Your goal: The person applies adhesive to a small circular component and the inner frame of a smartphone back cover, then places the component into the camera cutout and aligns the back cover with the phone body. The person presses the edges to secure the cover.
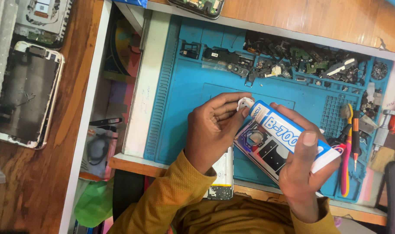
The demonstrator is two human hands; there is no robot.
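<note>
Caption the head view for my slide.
Right hand holds a glue tube; left hand grips its cap.

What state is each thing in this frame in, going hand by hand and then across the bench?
Left hand: closed on the white cap.
White cap: at the tube's tip; on or off cannot be told.
Right hand: gripping the glue tube.
Glue tube: held tilted above the mat.
Opened phone: flat on the mat, insides exposed.
Blue mat: flat, trays holding small parts.
Phone frame: stripped, lying on the wooden table.
</note>
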